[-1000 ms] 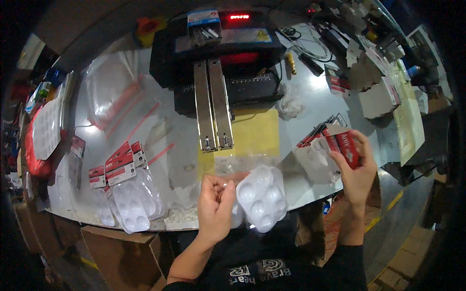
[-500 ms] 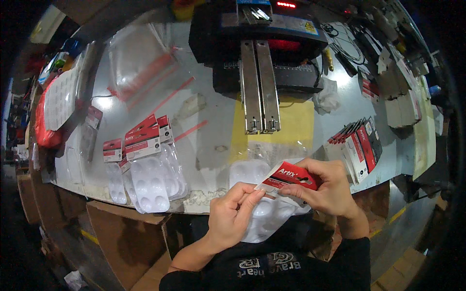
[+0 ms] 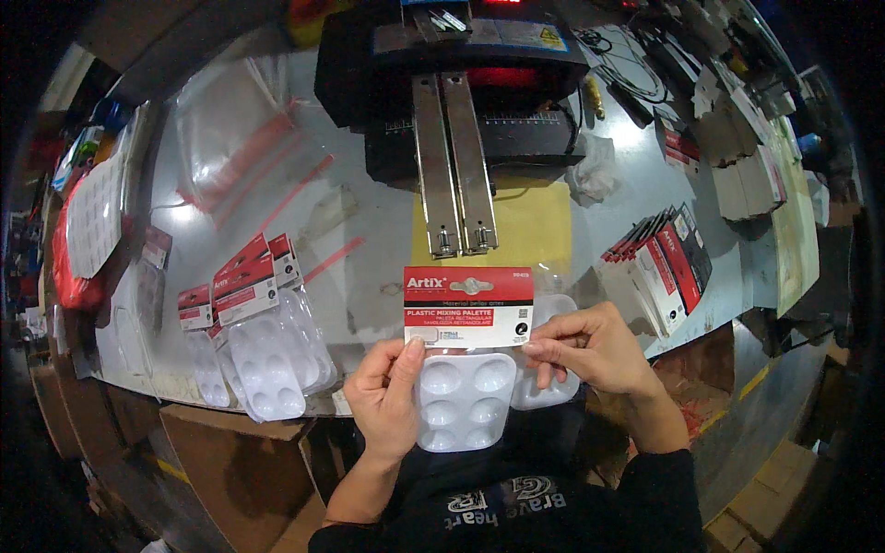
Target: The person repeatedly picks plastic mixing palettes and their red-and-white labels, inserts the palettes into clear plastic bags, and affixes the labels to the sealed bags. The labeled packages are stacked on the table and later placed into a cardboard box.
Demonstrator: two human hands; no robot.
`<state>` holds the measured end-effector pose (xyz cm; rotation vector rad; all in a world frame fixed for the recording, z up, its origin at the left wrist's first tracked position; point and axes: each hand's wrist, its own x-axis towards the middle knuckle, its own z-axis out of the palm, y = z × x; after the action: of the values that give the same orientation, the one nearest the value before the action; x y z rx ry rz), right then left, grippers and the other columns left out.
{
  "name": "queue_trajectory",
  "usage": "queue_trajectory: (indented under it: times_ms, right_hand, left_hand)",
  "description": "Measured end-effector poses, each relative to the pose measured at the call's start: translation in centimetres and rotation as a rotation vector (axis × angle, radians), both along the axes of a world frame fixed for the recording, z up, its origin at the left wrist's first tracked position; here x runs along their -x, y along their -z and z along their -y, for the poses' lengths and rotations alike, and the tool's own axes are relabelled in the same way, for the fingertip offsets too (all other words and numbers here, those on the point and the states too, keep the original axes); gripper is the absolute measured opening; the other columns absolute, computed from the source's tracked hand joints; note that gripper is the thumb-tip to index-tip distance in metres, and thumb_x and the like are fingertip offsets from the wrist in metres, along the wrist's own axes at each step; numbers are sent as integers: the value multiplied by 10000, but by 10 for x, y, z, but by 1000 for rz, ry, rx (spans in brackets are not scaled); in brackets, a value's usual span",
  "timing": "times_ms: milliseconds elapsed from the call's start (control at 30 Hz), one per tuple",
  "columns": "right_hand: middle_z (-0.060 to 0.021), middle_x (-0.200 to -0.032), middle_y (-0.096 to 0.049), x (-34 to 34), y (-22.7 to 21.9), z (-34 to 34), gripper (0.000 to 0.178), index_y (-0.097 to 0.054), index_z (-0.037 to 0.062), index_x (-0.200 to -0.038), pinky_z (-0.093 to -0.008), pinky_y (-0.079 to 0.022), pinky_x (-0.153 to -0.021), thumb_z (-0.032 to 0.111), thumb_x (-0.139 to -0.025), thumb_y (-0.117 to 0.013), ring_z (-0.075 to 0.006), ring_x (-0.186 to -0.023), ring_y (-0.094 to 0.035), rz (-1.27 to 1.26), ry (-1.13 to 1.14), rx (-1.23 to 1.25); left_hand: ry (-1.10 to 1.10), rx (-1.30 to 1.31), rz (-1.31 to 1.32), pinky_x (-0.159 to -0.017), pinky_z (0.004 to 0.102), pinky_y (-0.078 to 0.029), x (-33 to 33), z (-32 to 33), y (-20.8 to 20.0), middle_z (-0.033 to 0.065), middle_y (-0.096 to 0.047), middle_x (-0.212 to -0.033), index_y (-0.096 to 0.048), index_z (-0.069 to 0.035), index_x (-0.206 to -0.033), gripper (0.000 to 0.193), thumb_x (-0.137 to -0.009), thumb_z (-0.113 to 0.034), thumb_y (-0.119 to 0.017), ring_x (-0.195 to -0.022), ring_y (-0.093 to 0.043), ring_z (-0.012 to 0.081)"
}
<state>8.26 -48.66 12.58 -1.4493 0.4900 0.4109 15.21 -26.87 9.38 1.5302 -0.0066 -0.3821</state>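
Note:
A white plastic paint palette with round wells hangs below a red and white header card, face up to me. My left hand pinches the card's lower left corner between thumb and fingers. At its lower right corner, the thumb and forefinger of my right hand close on the card's edge, with the other fingers curled beneath. Another white palette lies partly hidden behind the held one, at the table's front edge.
Carded palettes lie piled at the left front. A row of folded header cards stands at the right. Ahead is a black machine with two metal rails over a yellow sheet. Clear plastic bags lie far left.
The header card, tilted and folded between my hands before, now stands flat and squared with its printed front showing. The palette hangs straight below it. My hands have moved apart.

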Motion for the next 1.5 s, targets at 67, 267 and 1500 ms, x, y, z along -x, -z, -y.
queue_trajectory:
  times_ms: [67, 267, 1500]
  right_hand:
    - [-70, -735, -663, 1, 5, -2, 163, -676, -13, -903, -188, -438, -470, 133, -874, -610, -75, -567, -599, 32, 53, -82]
    - [-73, -681, -644, -30, 21, -7, 197, -643, -43, -807, -208, -437, -472, 130, -864, -567, -86, -557, -590, -100, 73, -59]
    - [-149, -971, -630, 11, -36, 17, 420, -509, -12, -1113, -295, -486, -762, 108, -759, -701, -205, -869, -628, 474, 204, 817]
  left_hand:
    - [9, 1, 2, -558, 174, -330, 1, -3, 2, -39, -539, -694, -604, 8, -829, 159, -900, -130, -570, -621, -427, 28]
    - [86, -210, 24, -601, 207, -324, -24, 5, 15, -35, -442, -688, -499, -29, -760, 206, -925, -152, -489, -675, -372, 48]
    - [164, -91, 196, -622, 269, -463, -1, 4, -1, 166, -667, -923, -474, 10, -917, 82, -909, -65, -507, -660, -594, 166]
